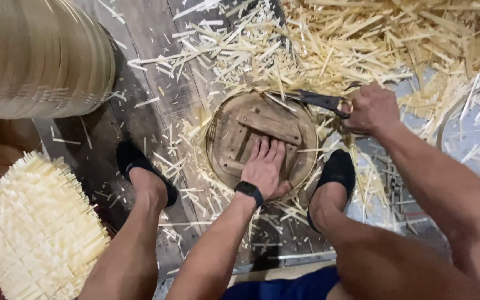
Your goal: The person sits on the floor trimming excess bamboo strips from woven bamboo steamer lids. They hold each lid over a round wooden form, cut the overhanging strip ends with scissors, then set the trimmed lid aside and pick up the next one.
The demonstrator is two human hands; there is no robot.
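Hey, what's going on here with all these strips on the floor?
A seated person presses their left hand flat on a round wooden form ringed by a bamboo hoop on the floor between their feet. Their right hand grips dark shears at the rim's far edge. Cut bamboo strips litter the floor, and an untrimmed woven bamboo piece lies at left.

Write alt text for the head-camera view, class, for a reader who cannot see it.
Seen from above, a seated person's left hand presses flat on a round wooden form ringed by a bamboo band, while the right hand holds dark shears at its far rim. Bamboo offcuts litter the plank floor; a woven basket lies at left.
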